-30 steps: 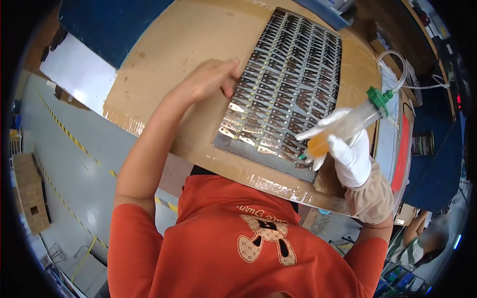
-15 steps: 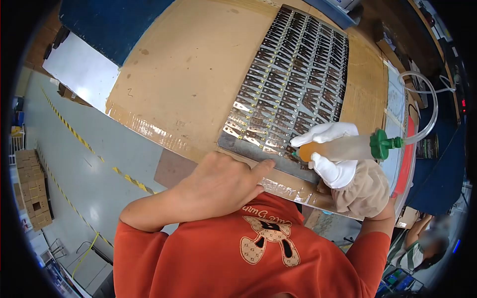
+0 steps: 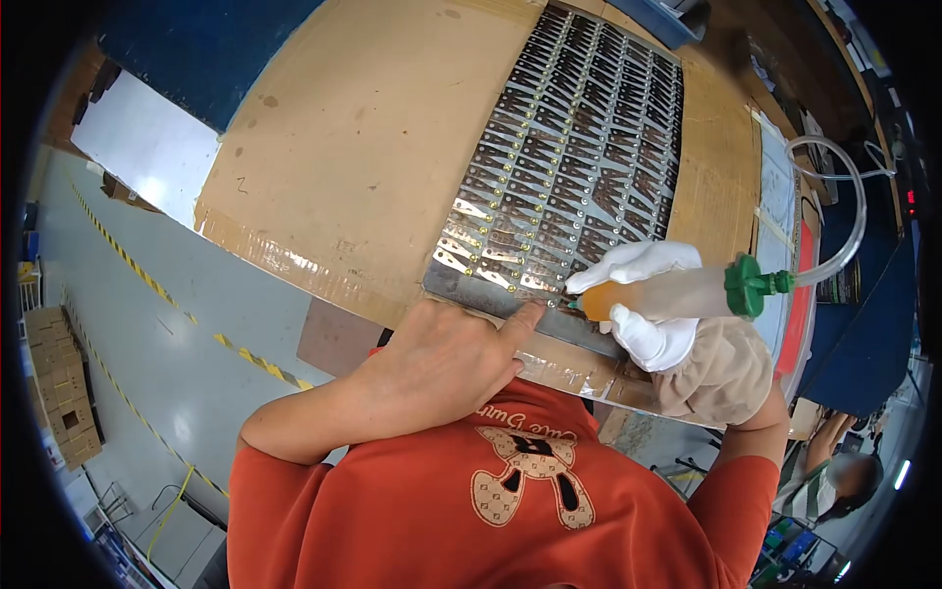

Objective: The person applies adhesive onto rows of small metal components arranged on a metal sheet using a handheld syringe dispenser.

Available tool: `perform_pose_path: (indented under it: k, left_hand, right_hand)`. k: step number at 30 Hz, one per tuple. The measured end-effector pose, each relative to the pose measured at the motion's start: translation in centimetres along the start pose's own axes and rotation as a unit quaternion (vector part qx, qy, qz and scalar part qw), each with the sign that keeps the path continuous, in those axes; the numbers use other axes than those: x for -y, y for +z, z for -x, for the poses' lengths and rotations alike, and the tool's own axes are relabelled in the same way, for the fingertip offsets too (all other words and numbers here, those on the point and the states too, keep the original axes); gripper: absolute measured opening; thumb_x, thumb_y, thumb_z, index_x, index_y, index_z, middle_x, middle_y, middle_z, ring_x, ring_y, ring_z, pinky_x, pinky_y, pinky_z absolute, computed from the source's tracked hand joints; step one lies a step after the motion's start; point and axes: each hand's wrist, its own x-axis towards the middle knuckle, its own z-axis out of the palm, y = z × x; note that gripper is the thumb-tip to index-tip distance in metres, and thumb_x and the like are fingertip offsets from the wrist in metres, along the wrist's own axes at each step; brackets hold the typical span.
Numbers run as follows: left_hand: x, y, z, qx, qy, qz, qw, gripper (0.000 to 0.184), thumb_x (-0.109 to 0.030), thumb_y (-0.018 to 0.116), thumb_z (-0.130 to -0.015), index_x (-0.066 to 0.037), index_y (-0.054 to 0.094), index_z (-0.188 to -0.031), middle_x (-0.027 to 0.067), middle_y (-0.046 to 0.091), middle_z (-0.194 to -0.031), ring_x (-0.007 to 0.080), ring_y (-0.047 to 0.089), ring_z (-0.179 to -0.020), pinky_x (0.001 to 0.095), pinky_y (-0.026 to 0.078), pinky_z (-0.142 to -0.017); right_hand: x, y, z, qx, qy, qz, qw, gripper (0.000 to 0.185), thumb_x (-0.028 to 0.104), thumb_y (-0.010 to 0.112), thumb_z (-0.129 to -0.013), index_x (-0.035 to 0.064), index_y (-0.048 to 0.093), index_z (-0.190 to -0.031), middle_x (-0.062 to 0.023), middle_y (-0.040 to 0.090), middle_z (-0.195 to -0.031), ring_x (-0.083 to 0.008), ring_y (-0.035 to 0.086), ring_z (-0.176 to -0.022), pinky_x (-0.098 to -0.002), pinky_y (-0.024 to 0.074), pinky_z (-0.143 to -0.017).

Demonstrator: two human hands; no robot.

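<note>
A dark flat plate (image 3: pixel 471 294) lies on the brown cardboard, covered with rows of small metal parts (image 3: pixel 589 147). My bare left hand (image 3: pixel 446 348) rests at the plate's near edge, its index finger stretched onto the plate by the lowest row and the other fingers curled beneath. In my white-gloved right hand (image 3: pixel 643 304) is a syringe (image 3: pixel 677 293) with amber contents and a green cap, lying nearly level. Its green tip points left, close to my left index fingertip, over the near end of the rows.
Clear tubing (image 3: pixel 859 211) loops from the syringe cap toward the right. A blue bin (image 3: pixel 657 22) stands beyond the plate. Stacked cartons (image 3: pixel 61 378) are on the floor at left. Another person (image 3: pixel 834 481) is at the lower right.
My left hand has come from the plate's left side down to its near edge. The syringe has swung from slanted to nearly level, and its tip has shifted left to beside my left index finger.
</note>
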Motion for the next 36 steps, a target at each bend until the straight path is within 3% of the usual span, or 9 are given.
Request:
perform_pose_path:
  k: [3,8,16,18,21,23,26,32,36]
  left_hand:
    - [0.4,0.0,0.0,-0.024,0.021,0.012,0.999,0.048,-0.023,0.058,-0.080,0.001,0.049,-0.121,0.0097,0.056,-0.054,0.0264,0.056,-0.048,0.0369,0.042,-0.047]
    - [-0.6,-0.9,0.0,0.015,0.006,-0.015,1.000,0.049,-0.027,0.059,-0.081,-0.006,0.047,-0.123,0.0116,0.058,-0.057,0.0301,0.056,-0.051,0.0399,0.044,-0.052]
    - [-3.3,-4.2,-1.6,0.187,-0.096,-0.041,0.977,0.047,-0.020,0.060,-0.078,-0.004,0.051,-0.122,0.0189,0.062,-0.072,0.0308,0.062,-0.067,0.0353,0.049,-0.062]
    - [-0.3,-4.6,-0.5,0.151,-0.033,0.077,0.985,0.048,-0.018,0.055,-0.087,-0.005,0.041,-0.131,0.0121,0.054,-0.061,0.0217,0.051,-0.050,0.0342,0.042,-0.051]
    - [17.4,-1.0,2.6,0.055,-0.077,0.501,0.860,0.066,-0.023,0.051,-0.089,-0.007,0.015,-0.141,0.0072,0.052,-0.075,0.0188,0.048,-0.061,0.0340,0.041,-0.052]
    - [11.0,-4.1,-2.8,-0.097,-0.115,0.171,0.974,0.063,-0.024,0.051,-0.089,-0.006,0.018,-0.139,0.0082,0.052,-0.077,0.0201,0.048,-0.064,0.0344,0.042,-0.055]
    - [11.6,-4.7,-5.9,-0.191,-0.179,-0.079,0.962,0.058,-0.024,0.050,-0.089,-0.005,0.022,-0.136,0.0098,0.053,-0.081,0.0220,0.049,-0.068,0.0350,0.042,-0.058]
    - [15.7,-4.9,-4.7,-0.238,-0.241,-0.185,0.923,0.050,-0.026,0.049,-0.089,-0.004,0.031,-0.130,0.0128,0.054,-0.089,0.0258,0.050,-0.076,0.0362,0.042,-0.065]
    - [16.2,-5.5,-4.8,-0.260,-0.256,-0.207,0.908,0.046,-0.027,0.048,-0.089,-0.002,0.037,-0.127,0.0149,0.054,-0.094,0.0284,0.051,-0.081,0.0370,0.042,-0.070]
  right_hand:
    - [-0.7,-0.2,0.2,-0.011,-0.008,0.060,0.998,0.022,0.010,0.061,-0.079,0.0044,0.054,-0.099,-0.0192,0.063,-0.086,-0.0188,0.061,-0.066,-0.0259,0.0494,-0.052]
    - [-0.5,-0.9,-0.2,0.001,-0.114,0.283,0.952,0.014,0.017,0.065,-0.076,0.0036,0.064,-0.080,-0.0114,0.063,-0.081,-0.0219,0.060,-0.070,-0.0331,0.0476,-0.062]
    - [-2.1,1.1,0.5,-0.140,-0.091,0.233,0.958,0.026,0.028,0.062,-0.075,0.0055,0.060,-0.087,-0.0129,0.059,-0.076,-0.0305,0.056,-0.071,-0.0397,0.0454,-0.065]
    - [-2.4,1.4,0.5,-0.159,-0.089,0.219,0.958,0.035,0.035,0.061,-0.074,0.0054,0.059,-0.092,-0.0146,0.058,-0.080,-0.0332,0.056,-0.075,-0.0407,0.0453,-0.067]
    - [-3.6,1.1,-0.6,-0.150,-0.086,0.210,0.962,0.045,0.041,0.060,-0.073,0.0050,0.057,-0.098,-0.0163,0.058,-0.085,-0.0357,0.056,-0.079,-0.0416,0.0450,-0.069]
    - [-3.8,1.0,-0.6,-0.136,-0.073,0.231,0.961,0.045,0.041,0.060,-0.073,0.0042,0.055,-0.099,-0.0170,0.057,-0.085,-0.0360,0.055,-0.079,-0.0414,0.0448,-0.068]
    - [-3.1,0.3,-0.9,-0.118,-0.105,0.255,0.954,0.043,0.039,0.061,-0.070,0.0055,0.055,-0.096,-0.0166,0.059,-0.081,-0.0366,0.056,-0.076,-0.0420,0.0452,-0.066]
    - [-2.2,-0.2,-1.3,-0.009,0.006,0.334,0.943,0.055,0.039,0.060,-0.068,-0.0008,0.051,-0.105,-0.0191,0.061,-0.081,-0.0377,0.059,-0.078,-0.0418,0.0474,-0.067]
    - [-3.5,0.5,-2.1,-0.101,-0.073,0.305,0.944,0.068,0.042,0.061,-0.063,-0.0089,0.048,-0.106,-0.0263,0.059,-0.091,-0.0413,0.056,-0.088,-0.0440,0.0461,-0.077]
